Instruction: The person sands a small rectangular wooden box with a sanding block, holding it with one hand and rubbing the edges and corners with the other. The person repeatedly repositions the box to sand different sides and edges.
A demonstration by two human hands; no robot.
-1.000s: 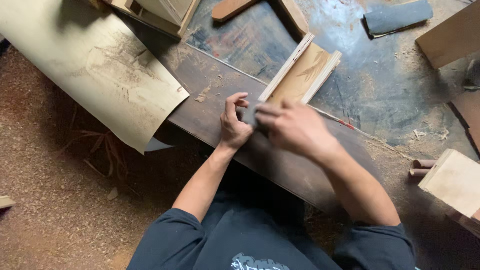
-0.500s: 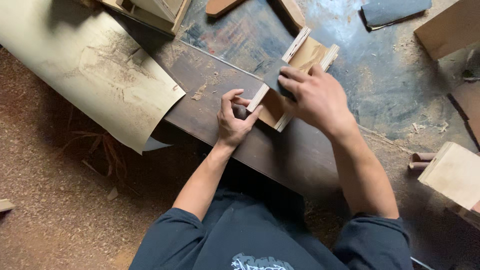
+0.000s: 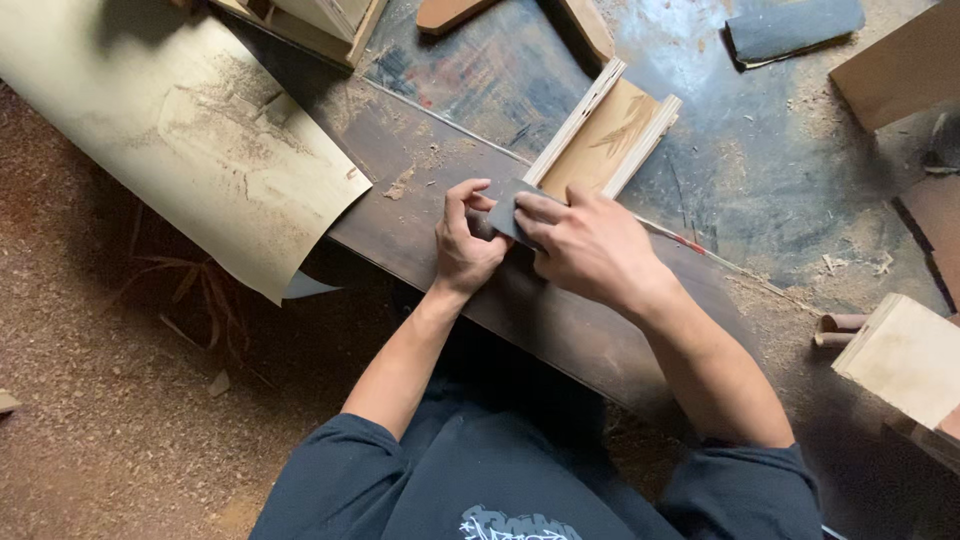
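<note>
Near end of small pale plywood tray [image 3: 608,135] hidden under right hand [image 3: 590,245] and grey sanding sheet [image 3: 507,210]. Light wooden block [image 3: 905,355] cut off by right edge.

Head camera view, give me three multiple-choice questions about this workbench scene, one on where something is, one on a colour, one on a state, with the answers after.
1. Where does the small wooden frame lie relative to the hands?
A. Just beyond them on the bench
B. On the sawdust floor
C. Under the curled sheet

2. What colour is the sanding pad under the right hand?
A. Bright red
B. Dark grey
C. White

3. What is the left hand doing?
A. Hanging free off the bench
B. Holding a hammer
C. Resting on the bench, fingers curled by the pad's end

Answers:
1 A, the frame sits on the dark bench top past the knuckles.
2 B, the pad's bare end shows dark grey.
3 C, its fingers bend beside the pad.
</note>
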